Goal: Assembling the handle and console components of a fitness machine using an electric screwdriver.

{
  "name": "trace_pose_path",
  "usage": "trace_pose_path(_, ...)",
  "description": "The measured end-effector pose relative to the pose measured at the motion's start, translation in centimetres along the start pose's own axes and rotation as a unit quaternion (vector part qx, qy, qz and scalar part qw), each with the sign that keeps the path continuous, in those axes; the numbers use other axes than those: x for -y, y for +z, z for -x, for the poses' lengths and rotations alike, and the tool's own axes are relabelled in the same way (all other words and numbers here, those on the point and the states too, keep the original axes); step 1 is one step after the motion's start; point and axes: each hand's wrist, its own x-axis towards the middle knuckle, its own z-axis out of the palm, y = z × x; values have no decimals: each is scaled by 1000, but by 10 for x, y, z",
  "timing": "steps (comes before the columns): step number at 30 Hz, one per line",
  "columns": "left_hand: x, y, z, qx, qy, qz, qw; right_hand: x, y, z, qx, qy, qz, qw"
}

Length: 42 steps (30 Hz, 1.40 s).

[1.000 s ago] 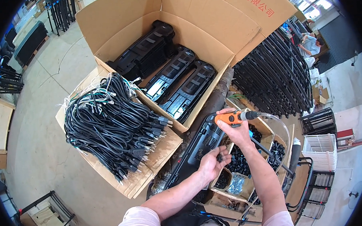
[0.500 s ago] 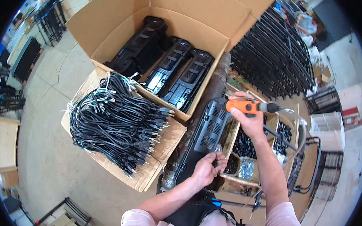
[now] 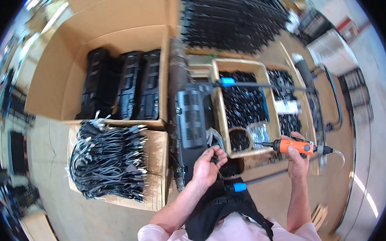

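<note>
My right hand [image 3: 297,162] is wrapped round an orange air screwdriver [image 3: 297,147], its dark bit pointing left and a clear hose trailing from its other end. In front of me lies a long black plastic housing [image 3: 192,138] with a vented grey-black cover. My left hand [image 3: 208,167] is beside its right edge, fingers curled together; whatever they hold is too small or hidden to name. Just beyond those fingertips are some thin white and green wires [image 3: 214,137]. A black tubular frame [image 3: 270,86] with blue pieces stretches to the right of the housing.
A wooden parts box [image 3: 220,114] holds many small black pieces and a clear bag [image 3: 259,133]. To the left, bundled black power cords [image 3: 109,163] lie on cardboard. Behind them stands an open carton [image 3: 51,82] of black housings. Stacked black frames [image 3: 233,21] stand at the back.
My view has turned, so the housing now runs straight away from me. The screwdriver has left the housing's cover, moved right and turned its bit leftward. My left hand stays beside the housing.
</note>
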Motion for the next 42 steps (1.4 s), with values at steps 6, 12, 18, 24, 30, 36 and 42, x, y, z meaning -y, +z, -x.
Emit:
trace_pose_path(6, 22, 1, -11, 24, -51, -83, 995, -14, -77, 86, -169, 34, -53, 984)
trace_pose_path(12, 58, 8, -25, 3, -97, -154, 983, -31, -103, 128, -207, 23, -62, 976)
trace_pose_path(18, 97, 8, -37, -6, -106, -222, 969, -31, -109, 121, -227, 30, -120, 966)
trace_pose_path(24, 122, -2, -49, 6, -56, -558, 828, -37, -143, 106, -153, 21, -152, 976)
trace_pose_path(30, 129, 10, -25, 64, 33, -787, 613, -69, -208, 107, -101, 99, -202, 969)
trace_pose_path(36, 173, 49, 8, 44, 40, -908, 415, -153, -282, 137, -95, 304, -233, 919)
trace_pose_path(42, 186, 59, 2, -36, 27, -936, 350, -290, -273, 120, -174, 403, -323, 838)
